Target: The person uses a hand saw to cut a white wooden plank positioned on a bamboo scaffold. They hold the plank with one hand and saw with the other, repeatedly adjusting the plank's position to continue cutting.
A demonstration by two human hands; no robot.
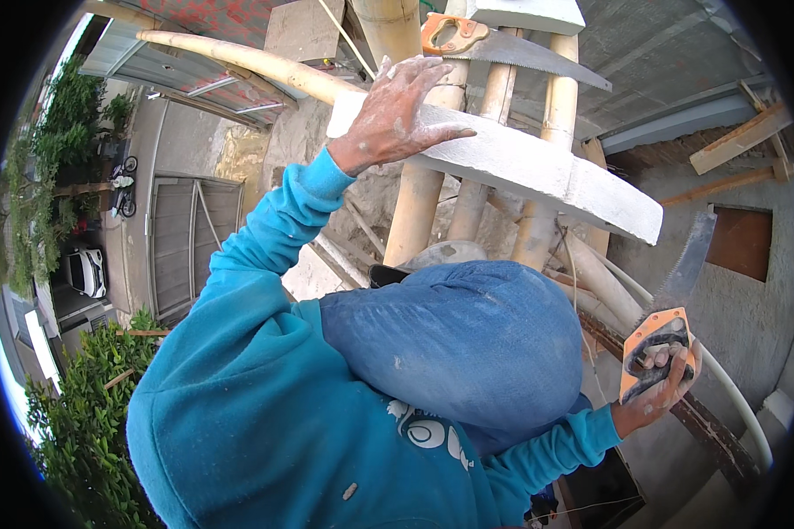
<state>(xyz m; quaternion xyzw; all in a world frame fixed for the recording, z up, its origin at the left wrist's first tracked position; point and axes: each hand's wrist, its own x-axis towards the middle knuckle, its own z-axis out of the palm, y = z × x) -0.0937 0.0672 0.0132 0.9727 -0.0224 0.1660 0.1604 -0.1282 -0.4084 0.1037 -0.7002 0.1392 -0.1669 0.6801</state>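
Dusted with white, my left hand (397, 115) rests on a long white block (520, 163) with its fingers spread. The block lies across several bamboo poles (419, 207), and a step or joint shows toward its right end. Down at the right, my right hand (663, 381) is wrapped around the orange and black handle of a hand saw (679, 273). That saw's toothed blade points up and away, apart from the block. Beyond the block, a second hand saw (529, 58) with an orange-brown handle lies across the poles.
Another white block (529, 13) sits at the far edge. A bamboo pole (247, 62) slants in from the left. Timber pieces (741, 137) stand by the grey wall at right, near a pale pipe (737, 397). A gate, plants and a parked car (86, 272) are far left.
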